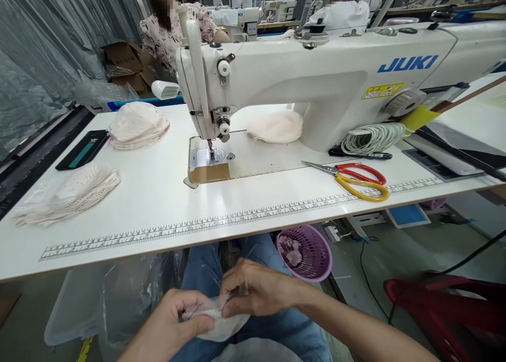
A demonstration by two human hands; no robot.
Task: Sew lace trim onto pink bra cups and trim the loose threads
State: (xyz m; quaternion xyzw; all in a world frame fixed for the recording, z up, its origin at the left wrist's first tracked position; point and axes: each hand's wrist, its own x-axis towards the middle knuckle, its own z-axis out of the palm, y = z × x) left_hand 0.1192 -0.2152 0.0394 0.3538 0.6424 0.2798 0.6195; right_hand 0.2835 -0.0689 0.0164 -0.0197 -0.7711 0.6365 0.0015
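Fabric piece [221, 322] pinched between both hands [221, 309].

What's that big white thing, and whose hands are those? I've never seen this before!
The big white thing is a sewing machine; it stitches cloth together. The picture comes from a camera worn on a person's head, looking forward and down, so the two hands at the bottom are that person's own. The left hand and the right hand both pinch a small white cloth piece, low over the lap, below the table's edge. On the white table lie a far pile and a near pile of lacy pieces, a pale pink piece under the machine's arm, red-and-yellow scissors and a coil of white cord. A purple basket sits below the table. Another person sits farther back.
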